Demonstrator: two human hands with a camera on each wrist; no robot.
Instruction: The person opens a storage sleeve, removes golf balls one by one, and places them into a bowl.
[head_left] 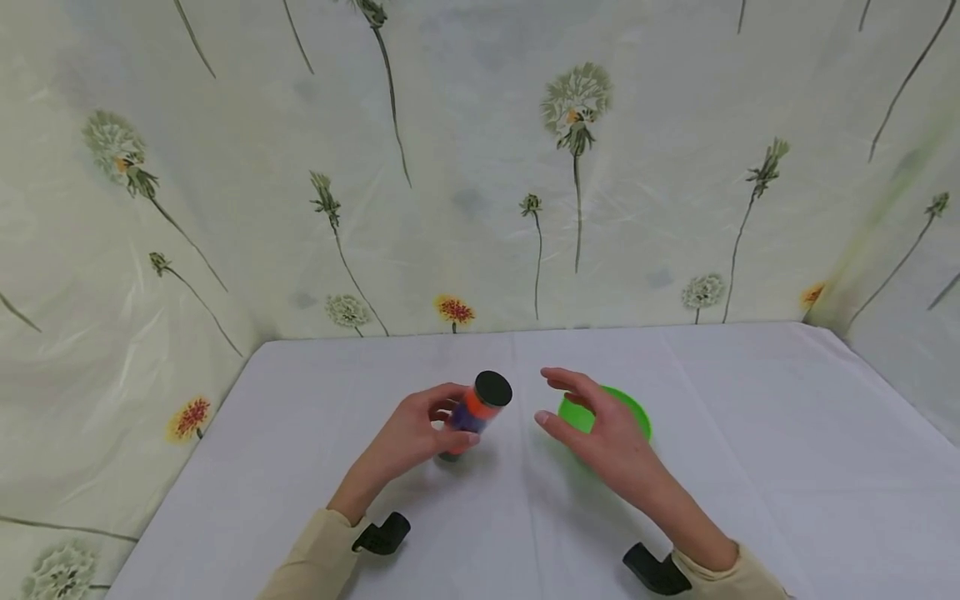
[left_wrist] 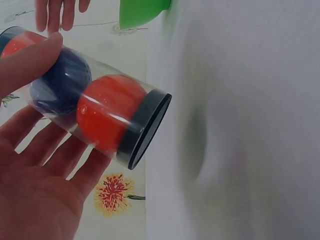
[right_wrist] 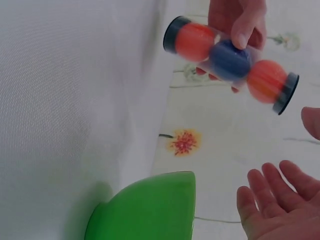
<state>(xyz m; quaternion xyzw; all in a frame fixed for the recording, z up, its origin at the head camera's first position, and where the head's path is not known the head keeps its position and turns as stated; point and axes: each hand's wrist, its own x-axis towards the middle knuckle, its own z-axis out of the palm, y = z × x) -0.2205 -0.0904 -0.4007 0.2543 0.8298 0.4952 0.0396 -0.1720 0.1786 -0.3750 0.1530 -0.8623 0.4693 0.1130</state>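
My left hand [head_left: 422, 427] grips a clear tube of balls [head_left: 472, 410] around its middle, thumb on one side and fingers on the other. Inside the tube sit two orange balls [left_wrist: 111, 111] with a dark blue ball [left_wrist: 62, 80] between them. Black caps [right_wrist: 286, 93] close both ends. The tube is tilted, its upper end leaning right, above the table. My right hand [head_left: 611, 437] is held with fingers spread and nothing in it, in front of and over a green bowl [head_left: 636, 408]. It partly hides the bowl in the head view.
A white cloth covers the table [head_left: 750, 467]. Behind it and at both sides hangs a pale curtain [head_left: 480, 167] printed with dandelions. A black wrist mount [head_left: 384, 533] sits at the left cuff, another mount [head_left: 656, 570] at the right cuff.
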